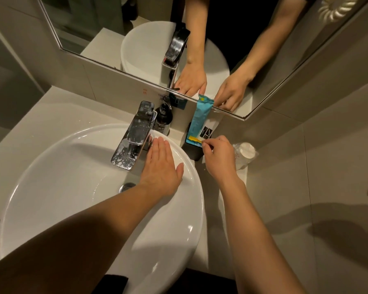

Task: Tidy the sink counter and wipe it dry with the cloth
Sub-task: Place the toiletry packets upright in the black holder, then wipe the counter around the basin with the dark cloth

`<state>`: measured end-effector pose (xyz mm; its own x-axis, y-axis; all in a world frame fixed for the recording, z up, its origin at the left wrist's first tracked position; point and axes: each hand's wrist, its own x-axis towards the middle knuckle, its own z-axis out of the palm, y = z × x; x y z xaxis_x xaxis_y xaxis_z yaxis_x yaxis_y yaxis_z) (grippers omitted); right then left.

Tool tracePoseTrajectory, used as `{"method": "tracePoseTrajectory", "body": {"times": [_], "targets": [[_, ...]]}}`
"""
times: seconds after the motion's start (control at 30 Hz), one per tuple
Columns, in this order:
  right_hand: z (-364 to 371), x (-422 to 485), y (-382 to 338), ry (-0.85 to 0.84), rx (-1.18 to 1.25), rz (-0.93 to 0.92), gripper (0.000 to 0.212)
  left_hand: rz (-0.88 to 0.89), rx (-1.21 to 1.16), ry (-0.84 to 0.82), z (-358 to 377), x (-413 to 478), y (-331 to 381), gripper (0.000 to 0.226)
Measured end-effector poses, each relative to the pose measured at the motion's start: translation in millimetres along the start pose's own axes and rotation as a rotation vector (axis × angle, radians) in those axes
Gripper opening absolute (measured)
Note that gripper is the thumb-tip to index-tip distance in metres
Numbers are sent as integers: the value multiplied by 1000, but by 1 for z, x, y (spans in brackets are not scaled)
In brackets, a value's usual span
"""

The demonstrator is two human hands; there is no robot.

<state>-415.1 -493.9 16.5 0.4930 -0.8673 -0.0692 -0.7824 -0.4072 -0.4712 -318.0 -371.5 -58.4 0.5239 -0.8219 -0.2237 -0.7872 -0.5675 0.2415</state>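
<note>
Both forearms reach over white basin [51, 187]. Left hand [162, 166] flat, fingers together, on basin rim beside tap [134, 136]. Right hand [219, 158] pinches bottom edge of blue packet [200, 119], standing in black holder [192, 149] against mirror [115, 28]. Cloth not seen.

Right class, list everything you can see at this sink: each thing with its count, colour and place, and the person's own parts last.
basin: one, white, centre of the counter
tap: one, chrome, water-spotted, behind the basin
pump bottle: one, black, behind the tap
sachet: one, teal, upright in a black holder against the wall
wrapped cup: one, clear with white lid, counter's right corner
mirror: one, on the wall above
left hand: flat on the basin rim
right hand: pinching the sachet's lower edge
</note>
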Motion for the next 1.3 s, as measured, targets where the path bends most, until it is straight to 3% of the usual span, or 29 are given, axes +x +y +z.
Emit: {"method": "tracePoseTrajectory", "body": {"times": [0.17, 0.27, 0.5, 0.63, 0.77, 0.93, 1.07, 1.3], "targets": [[-5, -38, -16, -12, 158, -20, 22, 104, -217, -133, -27, -3, -15, 88], [-1, -64, -31, -55, 216, -63, 21, 171, -357, -113, -49, -37, -37, 76], [19, -140, -70, -304, 290, -127, 24, 149, -343, -185, -66, -136, -124, 42], [42, -183, -78, -572, 202, -178, 21, 80, -230, -429, -62, -186, -164, 52], [66, -218, -85, -810, 61, -195, 17, 130, -86, -615, -60, -210, -188, 54], [82, -239, -91, -1048, -235, -188, 50, 261, 136, -680, -61, -219, -193, 56], [85, -242, -92, -1058, -273, -133, 49, 275, 219, -723, -58, -221, -191, 51], [81, -247, -94, -1008, -115, -80, 24, 248, 54, -689, -63, -220, -188, 33]]}}
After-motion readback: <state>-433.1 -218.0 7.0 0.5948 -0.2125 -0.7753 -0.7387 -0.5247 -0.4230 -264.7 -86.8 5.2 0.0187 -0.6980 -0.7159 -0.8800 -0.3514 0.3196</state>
